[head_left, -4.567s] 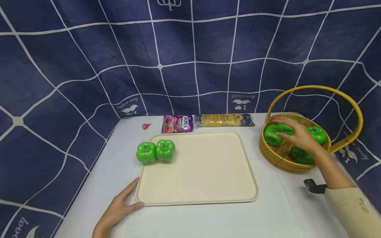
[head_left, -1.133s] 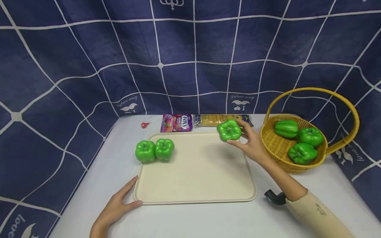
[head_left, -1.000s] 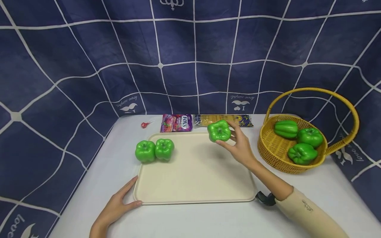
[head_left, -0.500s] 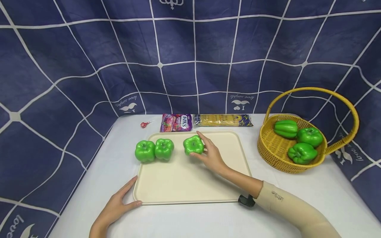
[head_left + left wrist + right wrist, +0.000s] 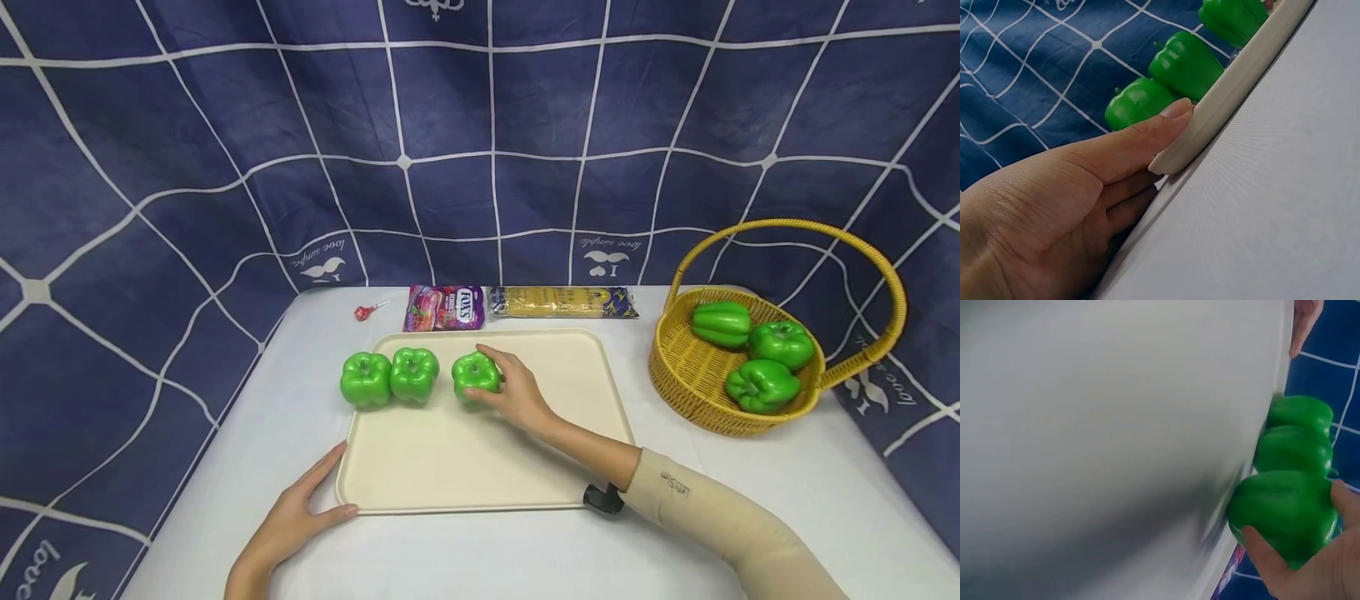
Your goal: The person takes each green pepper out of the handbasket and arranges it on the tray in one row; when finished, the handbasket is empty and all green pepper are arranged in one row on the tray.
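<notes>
My right hand (image 5: 517, 395) grips a green bell pepper (image 5: 471, 377) between thumb and fingers, over the back part of the cream tray (image 5: 480, 467). The right wrist view also shows this bell pepper (image 5: 1285, 512) between thumb and fingers; I cannot tell whether it touches the tray. To its left, two more green bell peppers sit side by side, one (image 5: 414, 373) at the tray's back left and another (image 5: 366, 380) at its left edge. My left hand (image 5: 296, 517) rests at the tray's front left corner, fingers straight along the side, thumb (image 5: 1175, 112) against the rim.
A yellow wicker basket (image 5: 682, 392) with a tall handle stands at the right, holding three green bell peppers (image 5: 763, 387). Behind the tray lie a purple FOX'S candy bag (image 5: 446, 308), a yellow pasta packet (image 5: 562, 302) and a red lollipop (image 5: 364, 312). A blue checked curtain (image 5: 540, 192) hangs behind.
My right hand has taken a bell pepper from the basket, carried it left over the tray and lowered it near the other two. My left hand stays at the tray corner.
</notes>
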The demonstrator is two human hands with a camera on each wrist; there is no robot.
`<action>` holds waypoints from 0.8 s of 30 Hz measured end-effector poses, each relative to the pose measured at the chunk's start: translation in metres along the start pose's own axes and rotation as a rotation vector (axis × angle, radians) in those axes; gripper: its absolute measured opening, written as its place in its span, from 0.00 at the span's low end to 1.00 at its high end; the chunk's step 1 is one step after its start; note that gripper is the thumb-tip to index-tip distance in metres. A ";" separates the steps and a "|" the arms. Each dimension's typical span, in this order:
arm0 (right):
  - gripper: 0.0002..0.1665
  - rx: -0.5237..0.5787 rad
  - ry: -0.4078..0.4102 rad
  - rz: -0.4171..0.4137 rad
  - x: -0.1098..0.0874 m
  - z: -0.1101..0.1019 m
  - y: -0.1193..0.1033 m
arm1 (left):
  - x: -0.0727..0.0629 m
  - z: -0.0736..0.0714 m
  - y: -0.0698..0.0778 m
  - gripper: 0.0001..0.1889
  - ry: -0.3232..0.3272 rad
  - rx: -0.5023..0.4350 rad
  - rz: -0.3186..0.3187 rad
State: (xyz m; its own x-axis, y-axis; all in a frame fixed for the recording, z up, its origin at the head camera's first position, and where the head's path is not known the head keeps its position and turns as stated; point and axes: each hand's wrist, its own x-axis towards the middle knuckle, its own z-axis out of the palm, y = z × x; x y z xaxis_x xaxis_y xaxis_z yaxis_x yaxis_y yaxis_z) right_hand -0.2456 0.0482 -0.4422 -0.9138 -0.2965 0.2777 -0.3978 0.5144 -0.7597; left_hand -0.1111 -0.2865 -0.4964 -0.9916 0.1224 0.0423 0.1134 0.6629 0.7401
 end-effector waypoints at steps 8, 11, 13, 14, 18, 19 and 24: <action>0.51 -0.047 -0.065 0.019 0.000 0.000 -0.005 | 0.001 0.001 -0.002 0.47 -0.001 0.012 -0.011; 0.50 -0.069 -0.054 0.029 0.002 0.002 -0.007 | 0.001 0.000 -0.001 0.47 -0.001 0.005 -0.010; 0.50 -0.084 -0.041 0.033 0.004 0.004 -0.008 | 0.000 -0.001 0.000 0.47 -0.003 -0.004 -0.012; 0.50 -0.092 -0.035 0.040 0.005 0.005 -0.008 | 0.000 -0.001 0.000 0.47 -0.004 -0.010 -0.011; 0.51 -0.100 -0.025 0.053 0.010 0.009 -0.009 | 0.000 -0.001 0.001 0.47 -0.010 -0.022 -0.014; 0.51 -0.099 -0.026 0.056 0.011 0.010 -0.009 | 0.000 -0.001 0.000 0.47 -0.010 -0.020 -0.015; 0.51 -0.097 -0.031 0.075 0.014 0.014 -0.012 | 0.001 0.000 -0.002 0.47 -0.008 -0.012 -0.019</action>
State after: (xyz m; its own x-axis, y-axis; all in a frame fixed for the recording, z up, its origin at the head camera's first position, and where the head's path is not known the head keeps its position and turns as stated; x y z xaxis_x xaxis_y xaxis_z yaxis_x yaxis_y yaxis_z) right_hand -0.2530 0.0271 -0.4373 -0.9389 -0.2781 0.2026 -0.3356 0.6108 -0.7171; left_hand -0.1122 -0.2874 -0.4978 -0.9931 0.1154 0.0228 0.0934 0.6562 0.7488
